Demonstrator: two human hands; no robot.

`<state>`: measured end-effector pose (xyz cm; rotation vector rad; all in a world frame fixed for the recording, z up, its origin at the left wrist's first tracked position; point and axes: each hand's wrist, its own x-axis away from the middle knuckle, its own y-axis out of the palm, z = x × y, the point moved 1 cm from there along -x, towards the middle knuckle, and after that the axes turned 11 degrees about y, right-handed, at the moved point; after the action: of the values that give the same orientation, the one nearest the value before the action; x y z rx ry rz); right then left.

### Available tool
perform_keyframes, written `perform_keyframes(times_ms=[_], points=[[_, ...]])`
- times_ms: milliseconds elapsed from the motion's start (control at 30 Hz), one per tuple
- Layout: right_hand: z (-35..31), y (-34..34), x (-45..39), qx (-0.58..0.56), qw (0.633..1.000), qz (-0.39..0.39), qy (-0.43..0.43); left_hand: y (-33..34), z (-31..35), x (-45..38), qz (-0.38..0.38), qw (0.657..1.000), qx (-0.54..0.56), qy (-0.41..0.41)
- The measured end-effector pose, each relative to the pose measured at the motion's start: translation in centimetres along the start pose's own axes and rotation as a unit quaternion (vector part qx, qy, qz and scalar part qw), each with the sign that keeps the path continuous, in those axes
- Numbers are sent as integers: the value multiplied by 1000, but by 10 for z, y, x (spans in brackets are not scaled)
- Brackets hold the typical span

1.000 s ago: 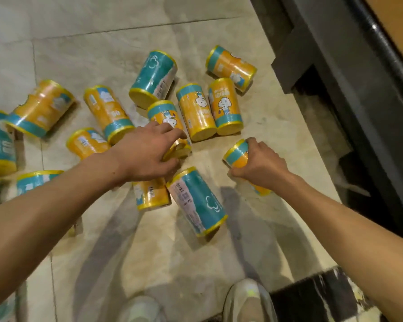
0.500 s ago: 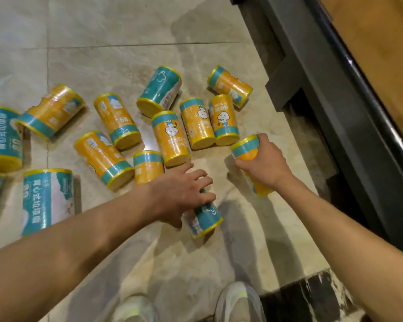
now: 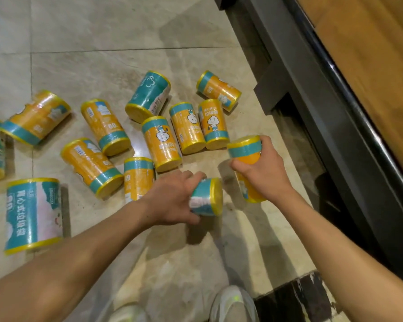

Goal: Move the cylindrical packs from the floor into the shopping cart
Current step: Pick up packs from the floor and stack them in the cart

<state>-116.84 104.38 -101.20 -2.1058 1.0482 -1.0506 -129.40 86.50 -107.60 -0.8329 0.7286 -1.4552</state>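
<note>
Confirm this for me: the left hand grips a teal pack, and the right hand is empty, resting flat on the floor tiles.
Not quite. The left hand does grip a teal pack, but the right hand is not empty or flat on the floor: its fingers are curled round an orange pack with a teal band. The head view shows this.

- left hand (image 3: pixel 172 198) grips a teal pack (image 3: pixel 206 197), its yellow end facing right
- right hand (image 3: pixel 264 169) grips an orange pack (image 3: pixel 244 151) just beside it
- other orange and teal packs lie scattered on the tiled floor (image 3: pixel 102 31); pale shoes (image 3: pixel 234 304) at the bottom edge; dark frame (image 3: pixel 312 101) at right
</note>
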Motion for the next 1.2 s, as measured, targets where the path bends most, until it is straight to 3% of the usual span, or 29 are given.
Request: perform_keyframes(times_ms=[33, 100, 200, 367, 600, 733, 900, 1067, 1200], points=[[-4, -2, 0, -6, 1000, 1, -7, -5, 3, 3, 60, 991, 104, -54], [-17, -5, 4, -17, 1000, 3, -18, -20, 10, 5, 170, 937, 267, -148], [-45, -15, 27, -49, 998, -26, -21, -67, 24, 10, 269, 848, 385, -243], [-122, -80, 104, -140, 987, -84, -1, -188, 81, 58, 389, 723, 470, -322], [-303, -276, 246, -218, 963, -156, -31, -431, 242, 154, 462, 637, 500, -361], [-418, -399, 340, -217, 957, -178, -80, -582, 344, 205, 469, 639, 498, -352], [-525, -498, 425, -235, 942, -185, -153, -732, 438, 250, 541, 646, 450, -295], [-600, -552, 480, -278, 917, -208, -199, -837, 486, 285, 592, 659, 400, -234], [-640, -574, 503, -287, 897, -225, -249, -882, 507, 308, 625, 656, 362, -219]])
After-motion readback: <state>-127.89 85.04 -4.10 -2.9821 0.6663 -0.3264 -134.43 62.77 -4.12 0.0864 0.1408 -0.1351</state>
